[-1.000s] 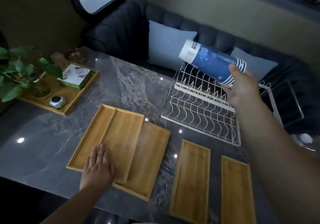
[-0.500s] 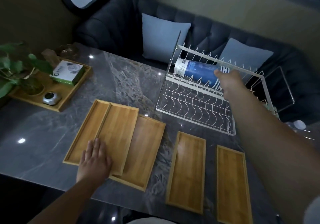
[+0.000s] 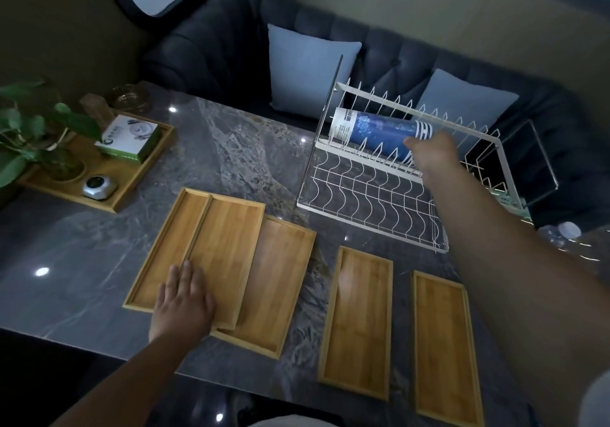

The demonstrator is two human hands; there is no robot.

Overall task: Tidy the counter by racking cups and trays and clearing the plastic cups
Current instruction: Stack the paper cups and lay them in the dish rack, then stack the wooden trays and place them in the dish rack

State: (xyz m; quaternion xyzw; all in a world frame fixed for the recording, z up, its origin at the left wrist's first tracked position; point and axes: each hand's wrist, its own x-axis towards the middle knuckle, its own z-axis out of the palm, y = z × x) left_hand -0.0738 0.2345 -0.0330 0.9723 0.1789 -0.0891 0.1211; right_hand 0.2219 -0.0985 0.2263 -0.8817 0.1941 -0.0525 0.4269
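Note:
A stack of blue paper cups (image 3: 376,131) lies on its side across the back row of the white wire dish rack (image 3: 369,202), its white end pointing left. My right hand (image 3: 432,154) grips the stack at its striped right end. My left hand (image 3: 183,301) rests flat, fingers together, on the near end of three overlapping bamboo trays (image 3: 231,248) on the grey marble counter. Two more bamboo trays, one (image 3: 359,317) nearer the middle and another (image 3: 442,350) to its right, lie separately at the front.
A larger wooden tray (image 3: 138,175) at the left holds a potted plant (image 3: 36,136), a green box (image 3: 128,139) and a small silver device (image 3: 99,186). Clear plastic cups (image 3: 561,231) lie at the right edge. A dark sofa with blue cushions (image 3: 307,73) runs behind the counter.
My right hand lowered the blue cup stack from above the rack down onto its back row. My left hand stayed flat on the trays.

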